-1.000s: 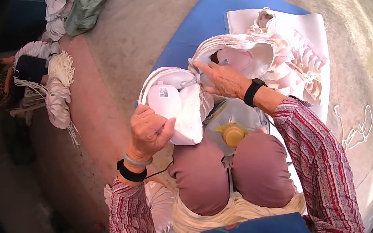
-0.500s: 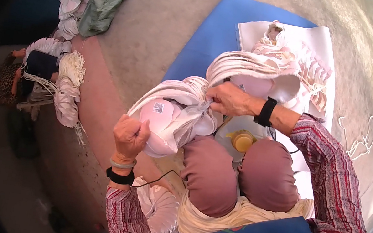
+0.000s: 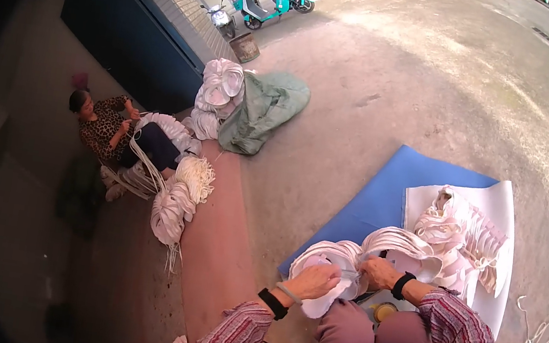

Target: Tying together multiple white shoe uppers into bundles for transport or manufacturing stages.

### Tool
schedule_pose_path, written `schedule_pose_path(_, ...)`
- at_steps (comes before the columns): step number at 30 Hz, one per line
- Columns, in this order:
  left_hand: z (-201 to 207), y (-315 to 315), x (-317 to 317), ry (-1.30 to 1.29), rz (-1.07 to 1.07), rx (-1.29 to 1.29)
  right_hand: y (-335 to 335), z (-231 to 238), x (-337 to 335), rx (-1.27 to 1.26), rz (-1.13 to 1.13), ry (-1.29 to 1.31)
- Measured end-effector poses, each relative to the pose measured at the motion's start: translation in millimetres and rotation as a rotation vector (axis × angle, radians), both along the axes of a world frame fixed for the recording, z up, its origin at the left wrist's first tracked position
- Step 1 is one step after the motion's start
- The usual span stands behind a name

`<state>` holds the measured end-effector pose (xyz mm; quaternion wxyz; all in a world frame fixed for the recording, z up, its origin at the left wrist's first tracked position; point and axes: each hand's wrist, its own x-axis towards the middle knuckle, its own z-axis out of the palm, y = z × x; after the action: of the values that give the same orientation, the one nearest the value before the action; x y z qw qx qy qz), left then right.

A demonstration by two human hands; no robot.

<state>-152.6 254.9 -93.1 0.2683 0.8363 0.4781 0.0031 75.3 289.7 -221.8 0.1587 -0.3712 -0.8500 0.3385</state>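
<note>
Pale pink, moulded cups with white edges, like bra cups, lie stacked in curved bundles (image 3: 330, 252) before my knees. My left hand (image 3: 315, 281) is closed at the near-left bundle, its fingertips toward my right hand. A second bundle (image 3: 397, 241) arches just beyond my right hand (image 3: 380, 274), whose fingers pinch together between the two bundles. A thin greyish strip (image 3: 349, 273) shows between my hands, reaching the right fingertips; its kind cannot be made out. What my left fingers hold is hidden. Below, a yellow roll (image 3: 383, 311) sits near my knees.
More cups (image 3: 468, 232) lie on a white sheet (image 3: 507, 206) over a blue sheet (image 3: 384, 195). A white cord (image 3: 545, 329) lies at right. At left another person (image 3: 107, 129) sits among cup bundles (image 3: 172, 213). A green sack (image 3: 262, 113) and a teal scooter (image 3: 277, 9) stand farther off.
The view has tilted up and left, bringing in the yard and scooters. My left hand has moved from the bundle's outer side to near my right hand, which stays between the bundles.
</note>
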Motion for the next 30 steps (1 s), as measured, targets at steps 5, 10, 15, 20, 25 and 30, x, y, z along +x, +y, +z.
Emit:
schedule_pose_path(5,-56.3,30.5,53.0,-0.075,-0.028,-0.021,-4.4,8.6,10.2,0.001,-0.113,-0.129)
schedule_pose_path(10,-76.9,49.6,81.7,-0.067,-0.075,-0.172,-9.5,4.5,16.8,0.066,-0.189,-0.013)
schedule_pose_path(15,-93.4,53.8,69.5,-0.006,-0.046,-0.211,-11.7,9.4,15.0,0.053,-0.175,-0.034)
schedule_pose_path(20,-89.1,51.8,83.6,0.132,-0.025,-0.094,-13.9,13.1,15.5,0.044,-0.191,-0.013)
schedule_pose_path(25,-77.1,51.8,82.0,0.025,-0.039,-0.073,-9.7,5.7,20.0,0.063,-0.173,0.062)
schedule_pose_path(30,-64.0,46.7,82.4,0.04,0.008,-0.143,-7.9,-6.6,23.7,-0.052,-0.178,-0.113)
